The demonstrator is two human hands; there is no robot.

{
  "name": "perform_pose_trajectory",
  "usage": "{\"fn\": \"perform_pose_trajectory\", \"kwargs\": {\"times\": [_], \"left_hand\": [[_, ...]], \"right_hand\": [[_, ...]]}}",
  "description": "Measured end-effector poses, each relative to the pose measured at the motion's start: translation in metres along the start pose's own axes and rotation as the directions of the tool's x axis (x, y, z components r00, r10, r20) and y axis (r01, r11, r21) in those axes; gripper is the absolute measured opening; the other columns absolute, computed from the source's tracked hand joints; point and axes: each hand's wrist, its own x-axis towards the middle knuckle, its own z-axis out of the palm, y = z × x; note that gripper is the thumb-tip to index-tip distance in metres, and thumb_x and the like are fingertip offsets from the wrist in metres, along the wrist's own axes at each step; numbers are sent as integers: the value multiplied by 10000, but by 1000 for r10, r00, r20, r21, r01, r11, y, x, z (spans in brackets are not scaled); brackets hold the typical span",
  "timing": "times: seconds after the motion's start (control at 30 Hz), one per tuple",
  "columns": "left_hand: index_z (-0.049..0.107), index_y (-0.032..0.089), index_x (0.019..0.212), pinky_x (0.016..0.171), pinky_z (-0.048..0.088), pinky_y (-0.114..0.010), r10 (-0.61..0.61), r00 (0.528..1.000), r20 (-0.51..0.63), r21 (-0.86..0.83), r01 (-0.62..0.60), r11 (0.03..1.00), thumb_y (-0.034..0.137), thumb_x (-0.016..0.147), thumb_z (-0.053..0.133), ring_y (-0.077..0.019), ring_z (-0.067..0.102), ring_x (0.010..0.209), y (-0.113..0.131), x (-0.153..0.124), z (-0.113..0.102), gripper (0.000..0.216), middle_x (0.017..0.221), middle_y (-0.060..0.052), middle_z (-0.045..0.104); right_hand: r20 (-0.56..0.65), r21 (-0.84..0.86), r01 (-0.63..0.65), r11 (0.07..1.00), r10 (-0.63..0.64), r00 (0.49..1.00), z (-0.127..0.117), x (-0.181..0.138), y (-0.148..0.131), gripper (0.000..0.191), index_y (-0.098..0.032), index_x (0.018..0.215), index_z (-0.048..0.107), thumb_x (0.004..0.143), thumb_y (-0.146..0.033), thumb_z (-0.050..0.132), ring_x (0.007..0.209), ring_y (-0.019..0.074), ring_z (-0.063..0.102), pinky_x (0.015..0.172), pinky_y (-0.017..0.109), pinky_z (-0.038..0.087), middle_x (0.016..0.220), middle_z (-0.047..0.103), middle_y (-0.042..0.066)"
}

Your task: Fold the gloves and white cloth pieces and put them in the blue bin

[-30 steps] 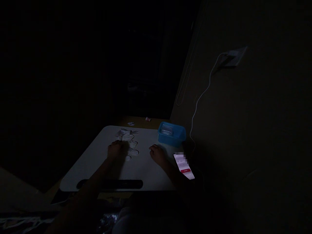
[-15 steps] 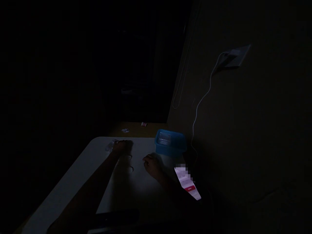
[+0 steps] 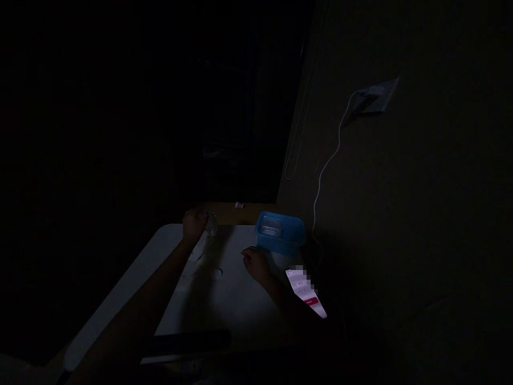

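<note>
Clock directions are taken from the right hand (image 3: 255, 264), whose fingers are loosely curled; whether they enclose anything cannot be told. At 10 o'clock, the left hand (image 3: 194, 224) grips crumpled clear plastic film (image 3: 211, 225) above the white tabletop (image 3: 236, 235), apparently pinched at one side so it hangs free. The blue plastic basket (image 3: 277, 245), at 1 o'clock, presumably corrals its clear container (image 3: 271, 226).

Lit phone (image 3: 305, 293), white cable (image 3: 339, 140), wall socket (image 3: 385, 96)

Phone screen (image 3: 303, 290) lettering too blurred to read.
</note>
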Motion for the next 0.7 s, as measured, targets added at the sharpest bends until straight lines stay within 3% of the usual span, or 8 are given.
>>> {"fn": "perform_pose_trajectory", "kwargs": {"times": [0.2,0.33,0.47,0.53,0.6,0.7], "left_hand": [[623,123,799,713,451,-264,-16,997,-74,-300,-7,954,343,716,455,-189,605,781,36,-10,-35,289,816,-70,669],[615,146,735,703,448,-254,64,996,-58,-395,-82,915,341,696,488,-176,607,760,65,-24,-52,236,777,-51,670],[598,149,681,626,449,-246,144,989,38,-513,-105,852,319,667,527,-158,599,664,91,-43,-57,184,673,-31,643],[586,146,666,541,437,-232,174,977,126,-595,-66,801,326,665,536,-133,570,555,99,-54,-55,186,587,-10,605],[574,144,658,472,414,-215,191,961,198,-675,-7,738,354,663,548,-108,523,465,104,-65,-51,212,513,17,555],[555,144,627,415,374,-194,139,954,265,-735,107,670,388,642,569,-82,462,398,103,-76,-47,245,448,47,489]], "right_hand": [[-64,88,-16,996,22,998,-17,-11,-16,255,-180,888,633,744,-85,446,804,134,599,744,230,452,907,655,46],[-97,194,-28,981,48,994,-30,-13,-24,354,-178,1071,557,727,-125,490,801,147,594,734,265,472,923,644,45],[-146,231,12,973,22,989,-43,-11,-29,599,-161,1215,434,653,-242,625,1025,209,526,862,343,432,1121,568,97],[-169,223,-4,975,42,985,-47,-10,-27,658,-179,1203,447,595,-273,680,1103,236,473,920,373,386,1175,535,96],[-144,253,-68,965,107,984,-50,-11,-22,523,-195,1084,545,584,-263,682,1069,242,499,910,377,387,1103,581,71],[-40,334,-157,929,181,983,-55,-17,-8,121,-174,755,636,661,-239,595,824,203,602,762,330,458,782,658,30]]}}
